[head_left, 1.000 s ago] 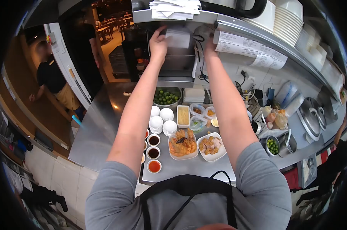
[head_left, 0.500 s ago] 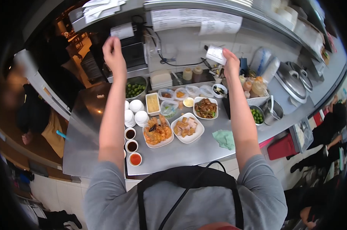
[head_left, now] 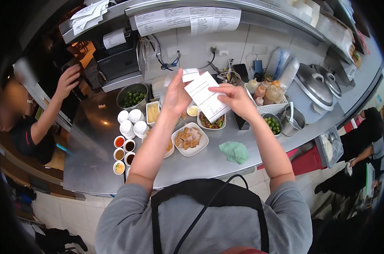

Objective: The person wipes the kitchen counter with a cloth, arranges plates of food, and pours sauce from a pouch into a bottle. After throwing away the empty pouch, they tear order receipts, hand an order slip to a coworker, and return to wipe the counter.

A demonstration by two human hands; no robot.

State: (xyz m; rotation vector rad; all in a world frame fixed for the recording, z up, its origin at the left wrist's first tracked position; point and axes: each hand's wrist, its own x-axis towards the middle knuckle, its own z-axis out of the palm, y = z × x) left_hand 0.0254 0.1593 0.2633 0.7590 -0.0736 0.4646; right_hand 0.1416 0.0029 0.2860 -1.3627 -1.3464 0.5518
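Observation:
In the middle of the view, above the counter, my right hand [head_left: 238, 100] pinches a printed white receipt [head_left: 207, 95] between thumb and fingers. My left hand [head_left: 178, 94] is closed on a smaller, curled paper slip [head_left: 191, 75] beside the receipt's upper end. Whether the two papers are joined is hard to make out. Below my hands stand a white bowl of cut meat pieces [head_left: 189, 139] and a bowl of brown stir-fried food [head_left: 213, 122], partly covered by the receipt. My left forearm hides most of a bowl of fried food [head_left: 168, 147].
Small sauce cups [head_left: 129, 146] and stacked white cups [head_left: 134, 116] stand at left, near a pot of limes [head_left: 132, 96]. A printer [head_left: 118, 61] sits behind. Sauce bottles [head_left: 270, 94] and a green cloth [head_left: 234, 152] are at right. A co-worker's raised hand [head_left: 68, 80] is at far left.
My hands have come down and together, my left from beside the printer. The receipt now faces me between them. A co-worker's arm has risen at left, and the view has shifted.

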